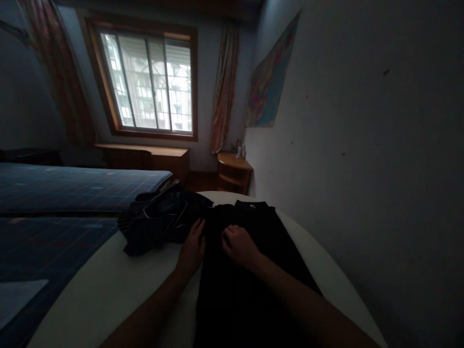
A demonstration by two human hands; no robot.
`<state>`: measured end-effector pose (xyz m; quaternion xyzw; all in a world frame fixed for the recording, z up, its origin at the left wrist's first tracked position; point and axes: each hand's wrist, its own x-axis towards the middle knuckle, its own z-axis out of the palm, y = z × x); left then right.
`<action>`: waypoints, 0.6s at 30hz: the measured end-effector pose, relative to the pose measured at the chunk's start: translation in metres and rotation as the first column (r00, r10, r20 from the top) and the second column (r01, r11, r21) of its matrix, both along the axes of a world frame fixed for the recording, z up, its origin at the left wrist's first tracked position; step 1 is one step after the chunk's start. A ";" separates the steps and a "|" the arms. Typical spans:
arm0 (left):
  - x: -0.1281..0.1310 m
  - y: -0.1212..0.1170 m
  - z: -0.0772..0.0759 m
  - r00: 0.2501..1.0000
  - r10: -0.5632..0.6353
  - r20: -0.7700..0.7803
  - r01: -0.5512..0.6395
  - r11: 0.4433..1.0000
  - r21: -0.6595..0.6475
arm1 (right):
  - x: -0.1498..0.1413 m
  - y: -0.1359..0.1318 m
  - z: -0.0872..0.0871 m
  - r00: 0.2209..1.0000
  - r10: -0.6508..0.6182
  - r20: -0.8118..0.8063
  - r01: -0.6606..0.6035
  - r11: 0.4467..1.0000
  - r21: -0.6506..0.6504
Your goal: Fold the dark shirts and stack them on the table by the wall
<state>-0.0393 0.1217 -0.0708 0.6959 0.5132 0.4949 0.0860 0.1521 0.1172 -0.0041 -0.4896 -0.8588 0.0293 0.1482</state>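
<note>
A black garment (250,285) lies spread flat on a round white table (108,290). My left hand (194,244) rests flat at the garment's left edge, fingers stretched out, close to a crumpled dark garment (159,220) with thin pale lines. My right hand (237,245) lies on the black garment with its fingers curled down into the cloth, as if pinching it. The room is dim and the fingertips are hard to make out.
A bed with a blue checked cover (72,188) runs along the left. A window (152,82) with curtains is at the back, a low wooden desk (145,157) and corner shelf (234,171) beneath. The wall (362,145) rises close on the right.
</note>
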 end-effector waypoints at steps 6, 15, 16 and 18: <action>-0.001 0.002 -0.001 1.000 -0.001 0.013 0.001 1.000 0.009 | 0.011 -0.100 0.002 0.827 0.552 -0.103 -0.562 0.814 -0.147; 0.001 -0.010 0.011 0.999 0.049 0.014 -0.050 0.997 0.059 | -0.001 -0.129 -0.062 0.691 0.712 0.127 -0.719 0.694 0.022; 0.001 -0.011 0.013 0.998 0.064 0.017 -0.065 0.996 0.062 | -0.003 -0.130 -0.067 0.666 0.734 0.132 -0.744 0.667 0.045; 0.002 -0.012 0.016 0.997 0.079 0.015 -0.080 0.995 0.067 | -0.006 -0.133 -0.070 0.625 0.772 0.119 -0.780 0.623 0.053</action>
